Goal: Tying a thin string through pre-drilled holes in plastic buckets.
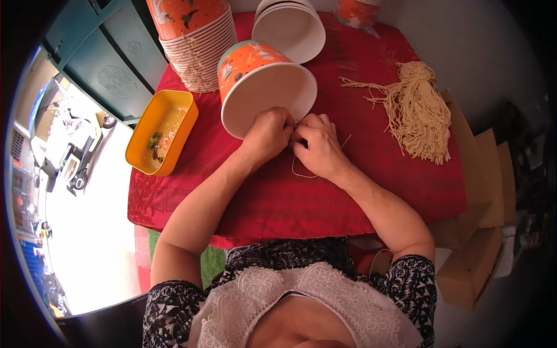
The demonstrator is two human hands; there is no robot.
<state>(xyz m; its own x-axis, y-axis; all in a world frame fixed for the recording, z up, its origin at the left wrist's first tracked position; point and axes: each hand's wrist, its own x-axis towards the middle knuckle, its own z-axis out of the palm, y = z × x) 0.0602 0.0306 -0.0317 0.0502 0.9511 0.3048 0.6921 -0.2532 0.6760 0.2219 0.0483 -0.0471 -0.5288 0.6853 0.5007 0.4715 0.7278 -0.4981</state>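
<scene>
An orange paper bucket (253,64) with a white rim lies tipped on its side, its white mouth toward me. At the lower right of that rim my left hand (268,133) is closed, its fingertips pinched together. My right hand (318,144) meets it there, fingers bent and closed. A thin beige string (303,175) passes between them; a loop hangs below the right hand and a loose end sticks out to its right. The exact spot where the fingertips pinch is hidden by the fingers.
On the red-covered table (261,197) stand a tall stack of orange buckets (194,52), white-mouthed buckets (290,32) and a yellow tray (187,130) with small scraps. A bundle of beige strings (420,110) lies right. Cardboard (473,267) leans beyond the table's right edge.
</scene>
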